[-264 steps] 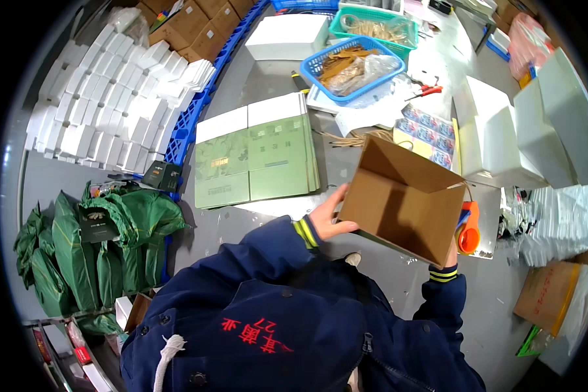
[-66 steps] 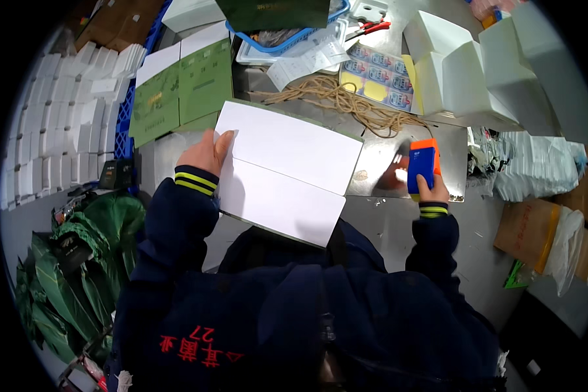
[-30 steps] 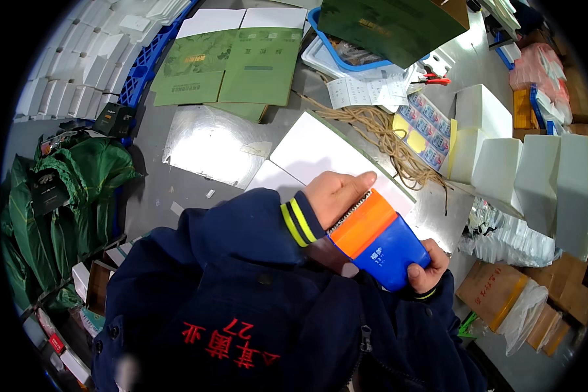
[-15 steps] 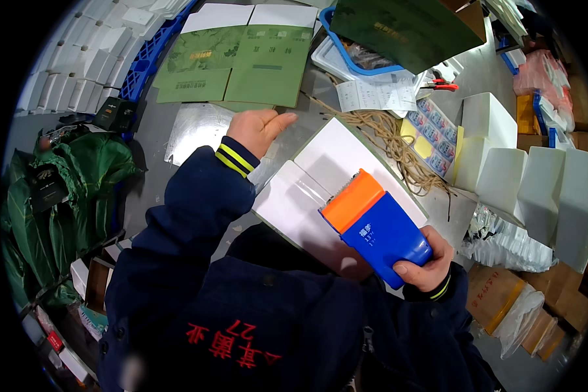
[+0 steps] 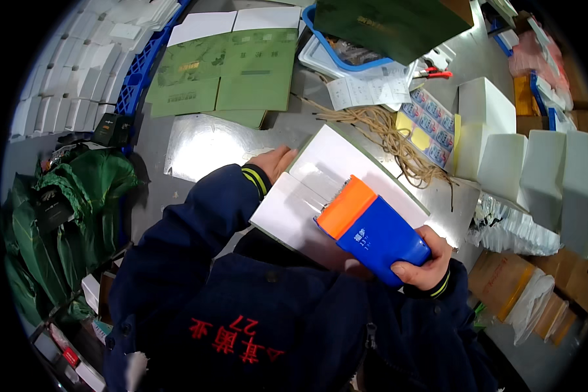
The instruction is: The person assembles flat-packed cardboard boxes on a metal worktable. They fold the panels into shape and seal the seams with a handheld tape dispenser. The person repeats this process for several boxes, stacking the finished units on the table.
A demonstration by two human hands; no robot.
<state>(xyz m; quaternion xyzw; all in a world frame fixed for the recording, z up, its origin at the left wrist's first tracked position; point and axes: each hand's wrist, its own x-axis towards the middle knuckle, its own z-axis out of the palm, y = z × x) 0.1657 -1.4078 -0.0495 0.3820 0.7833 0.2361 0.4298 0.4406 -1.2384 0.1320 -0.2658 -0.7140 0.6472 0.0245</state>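
Note:
My right hand (image 5: 426, 259) is wrapped round the blue body of a tape dispenser (image 5: 382, 235) with an orange front and a toothed metal edge. The dispenser is over a cardboard box blank (image 5: 340, 153), white on the upper face and green along its edge. A strip of clear tape (image 5: 310, 185) runs from the dispenser toward the blank's left edge, along the seam between two panels. My left hand (image 5: 272, 161) is at that left edge, by the tape's end; its fingertips are mostly hidden, so its grip is unclear.
Flat green box blanks (image 5: 255, 72) lie at the far left. Beyond my work are a blue-rimmed basket (image 5: 359, 65), tan cords (image 5: 398, 147) and a sticker sheet (image 5: 431, 127). White boxes (image 5: 487, 117) stand at the right; green bags (image 5: 78, 202) hang at the left.
My left hand has come down and closer to me, from above the table to the blank's left edge. My right hand and the tape dispenser have hardly moved.

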